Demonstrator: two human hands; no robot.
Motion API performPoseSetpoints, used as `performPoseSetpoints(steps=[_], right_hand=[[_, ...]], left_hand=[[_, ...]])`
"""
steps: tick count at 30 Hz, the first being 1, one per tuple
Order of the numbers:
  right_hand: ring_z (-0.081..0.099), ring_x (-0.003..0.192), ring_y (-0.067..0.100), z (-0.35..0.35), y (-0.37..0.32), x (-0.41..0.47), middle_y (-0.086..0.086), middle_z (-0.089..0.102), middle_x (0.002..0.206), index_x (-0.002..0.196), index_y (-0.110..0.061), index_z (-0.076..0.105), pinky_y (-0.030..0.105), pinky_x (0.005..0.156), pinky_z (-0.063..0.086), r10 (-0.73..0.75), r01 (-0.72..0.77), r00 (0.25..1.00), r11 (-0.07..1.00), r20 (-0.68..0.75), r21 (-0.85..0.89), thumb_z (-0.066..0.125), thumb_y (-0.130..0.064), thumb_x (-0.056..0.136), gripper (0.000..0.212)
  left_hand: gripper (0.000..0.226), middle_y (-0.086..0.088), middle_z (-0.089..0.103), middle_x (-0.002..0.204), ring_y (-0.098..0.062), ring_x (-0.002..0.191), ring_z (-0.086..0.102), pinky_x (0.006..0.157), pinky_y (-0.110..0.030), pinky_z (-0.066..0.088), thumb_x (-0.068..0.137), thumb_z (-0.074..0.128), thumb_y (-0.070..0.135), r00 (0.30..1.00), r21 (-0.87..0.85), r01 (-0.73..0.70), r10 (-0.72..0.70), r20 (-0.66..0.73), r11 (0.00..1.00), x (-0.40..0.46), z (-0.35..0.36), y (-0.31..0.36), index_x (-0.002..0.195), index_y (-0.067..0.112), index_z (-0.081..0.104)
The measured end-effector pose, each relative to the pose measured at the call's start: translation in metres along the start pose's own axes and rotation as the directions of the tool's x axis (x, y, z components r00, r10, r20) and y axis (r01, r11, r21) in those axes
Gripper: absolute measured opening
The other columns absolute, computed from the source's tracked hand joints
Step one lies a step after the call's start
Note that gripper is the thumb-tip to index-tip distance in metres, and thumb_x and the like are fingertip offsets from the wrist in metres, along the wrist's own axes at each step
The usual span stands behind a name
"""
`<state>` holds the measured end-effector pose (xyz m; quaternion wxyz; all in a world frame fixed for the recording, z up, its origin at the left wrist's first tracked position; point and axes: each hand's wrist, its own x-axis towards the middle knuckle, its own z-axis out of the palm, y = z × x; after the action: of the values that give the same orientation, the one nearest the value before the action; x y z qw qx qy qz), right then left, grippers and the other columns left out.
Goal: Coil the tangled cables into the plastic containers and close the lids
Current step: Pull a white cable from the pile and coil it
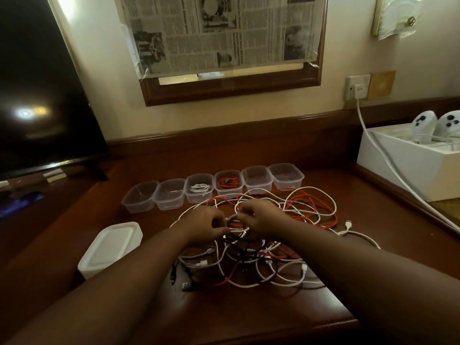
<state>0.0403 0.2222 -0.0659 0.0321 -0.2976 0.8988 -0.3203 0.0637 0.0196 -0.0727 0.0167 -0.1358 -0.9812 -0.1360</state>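
Note:
A tangle of white, red and black cables [293,220] lies on the dark wooden desk [249,314]. My left hand [202,226] and my right hand [260,219] meet over the middle of the tangle, and both pinch a white cable [236,229] between them. Behind the tangle stands a row of several clear plastic containers without lids. One [199,187] holds a coiled white cable, and the one to its right [229,183] holds a coiled red cable. The others, such as the leftmost [139,196], look empty. A stack of white lids [110,249] sits at the front left.
A dark TV screen [42,95] stands at the left. At the right, a white box [408,168] holds two white controllers, and a thick white cord [388,155] runs from the wall socket across it. A framed mirror covered with newspaper [219,33] hangs on the wall.

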Motion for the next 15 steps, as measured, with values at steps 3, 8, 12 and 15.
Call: performPoseSetpoints(steps=[3, 8, 12, 15], right_hand=[[0.055, 0.074, 0.019, -0.020, -0.015, 0.001, 0.007, 0.061, 0.087, 0.091, -0.023, 0.057, 0.032, 0.066, 0.047, 0.013, 0.041, 0.988, 0.939, -0.154, 0.341, 0.049, -0.022, 0.101, 0.013], [0.055, 0.074, 0.017, -0.057, -0.049, 0.001, 0.005, 0.059, 0.084, 0.086, -0.016, 0.056, 0.034, 0.069, 0.045, 0.003, 0.169, 0.959, 0.797, -0.284, 0.580, 0.046, -0.021, 0.101, 0.019], [0.058, 0.066, 0.005, -0.074, -0.057, -0.001, 0.001, 0.059, 0.082, 0.090, -0.017, 0.055, 0.028, 0.066, 0.048, -0.027, 0.215, 0.953, 0.761, -0.302, 0.612, 0.057, -0.024, 0.097, 0.010], [0.054, 0.062, 0.009, -0.080, -0.054, -0.005, 0.000, 0.054, 0.074, 0.082, -0.017, 0.050, 0.028, 0.065, 0.050, -0.024, 0.166, 0.952, 0.876, -0.304, 0.453, 0.063, -0.018, 0.093, 0.017]], left_hand=[[0.009, 0.004, 0.065, 0.092, -0.009, 0.085, 0.061, 0.076, -0.029, 0.053, 0.090, 0.070, 0.029, 0.992, -0.180, 0.057, -0.077, -0.102, 0.982, 0.005, -0.005, 0.000, 0.094, 0.021, 0.069], [0.023, -0.008, 0.065, 0.077, -0.017, 0.068, 0.058, 0.067, -0.038, 0.050, 0.096, 0.063, 0.030, 0.975, -0.237, 0.057, -0.105, -0.195, 0.970, 0.018, -0.017, 0.004, 0.085, 0.011, 0.070], [0.026, -0.007, 0.065, 0.069, -0.021, 0.063, 0.060, 0.062, -0.043, 0.051, 0.097, 0.060, 0.030, 0.916, -0.441, -0.014, -0.166, -0.367, 0.897, 0.026, -0.032, 0.022, 0.077, 0.016, 0.068], [0.024, 0.002, 0.067, 0.072, -0.014, 0.069, 0.063, 0.062, -0.031, 0.049, 0.096, 0.061, 0.032, 0.823, -0.482, -0.060, -0.230, -0.520, 0.874, 0.027, -0.050, 0.039, 0.082, 0.017, 0.073]])
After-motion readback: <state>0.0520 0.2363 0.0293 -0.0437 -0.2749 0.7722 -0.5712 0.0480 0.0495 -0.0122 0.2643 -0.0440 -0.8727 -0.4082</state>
